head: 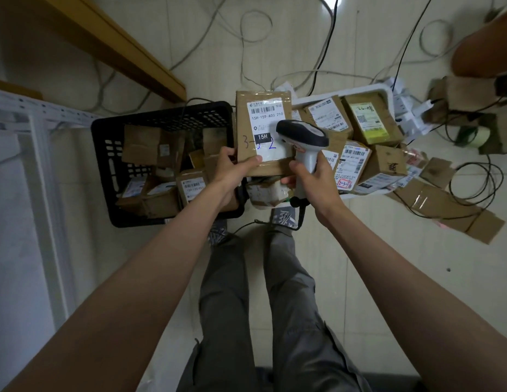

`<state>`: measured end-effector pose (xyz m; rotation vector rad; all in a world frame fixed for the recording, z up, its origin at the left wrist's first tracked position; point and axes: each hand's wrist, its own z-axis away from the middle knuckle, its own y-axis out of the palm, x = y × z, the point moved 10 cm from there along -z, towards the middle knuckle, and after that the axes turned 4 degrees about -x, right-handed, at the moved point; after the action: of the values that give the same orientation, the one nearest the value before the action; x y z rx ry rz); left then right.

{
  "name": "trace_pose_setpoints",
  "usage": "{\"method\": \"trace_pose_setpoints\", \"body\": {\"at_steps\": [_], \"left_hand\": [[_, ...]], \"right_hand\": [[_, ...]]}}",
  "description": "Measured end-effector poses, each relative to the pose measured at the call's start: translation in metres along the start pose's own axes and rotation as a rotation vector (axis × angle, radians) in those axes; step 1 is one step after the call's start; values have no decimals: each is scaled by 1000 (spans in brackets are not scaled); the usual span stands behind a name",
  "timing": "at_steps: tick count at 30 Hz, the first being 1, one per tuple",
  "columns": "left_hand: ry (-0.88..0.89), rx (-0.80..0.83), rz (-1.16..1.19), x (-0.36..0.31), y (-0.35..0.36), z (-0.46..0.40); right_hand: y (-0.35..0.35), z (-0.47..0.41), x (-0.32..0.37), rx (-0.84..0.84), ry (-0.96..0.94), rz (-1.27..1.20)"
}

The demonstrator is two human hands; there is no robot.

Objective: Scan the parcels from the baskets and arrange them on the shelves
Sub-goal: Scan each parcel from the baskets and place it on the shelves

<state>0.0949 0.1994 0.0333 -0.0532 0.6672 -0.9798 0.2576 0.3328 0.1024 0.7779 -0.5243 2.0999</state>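
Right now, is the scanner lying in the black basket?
No, the right hand grips the scanner over the parcel held by the left hand, above the black basket.

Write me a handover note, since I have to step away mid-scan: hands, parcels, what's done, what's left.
Left hand holds the parcel by its lower edge, label up.
Right hand grips the scanner, head over the label.
Black basket and white basket both hold parcels.
Done: one parcel lifted out.
Left: shelve it, then the rest.
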Motion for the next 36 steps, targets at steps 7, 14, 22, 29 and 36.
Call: {"method": "trace_pose_setpoints", "body": {"at_steps": [7,14,22,29,36], "left_hand": [[25,40,61,7,-45,68],[50,-58,246,19,-111,151],[148,-203,305,51,-191,232],[218,-416,373,81,-270,296],[277,-499,408,91,-312,319]], "right_hand": [[-3,62,27,58,-46,67],[18,142,64,105,-103,116],[83,241,102,267,-172,194],[146,328,119,433,-248,354],[187,370,134,554,-316,410]]}}
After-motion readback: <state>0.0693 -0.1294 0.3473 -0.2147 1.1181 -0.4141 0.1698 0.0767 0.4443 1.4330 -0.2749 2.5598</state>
